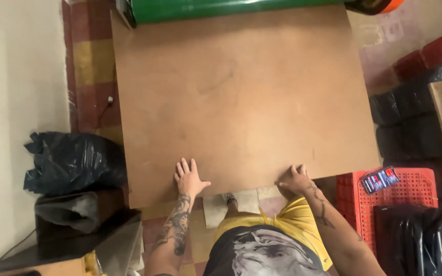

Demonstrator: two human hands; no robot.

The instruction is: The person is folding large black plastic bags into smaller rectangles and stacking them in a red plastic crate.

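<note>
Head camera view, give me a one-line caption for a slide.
Left hand flat on a large brown board, right hand curled at its near edge, a green roll at the far end.

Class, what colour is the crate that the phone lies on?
Red-orange, a perforated plastic crate under the phone; the head view shows it.

I see both my forearms bare and inked with dark tattoos, left hand [189,179] and right hand [295,180] ungloved. I wear yellow shorts and a black printed shirt.

L hand [189,179] flat, fingers spread; R hand [295,180] curled, knuckles down.
</note>
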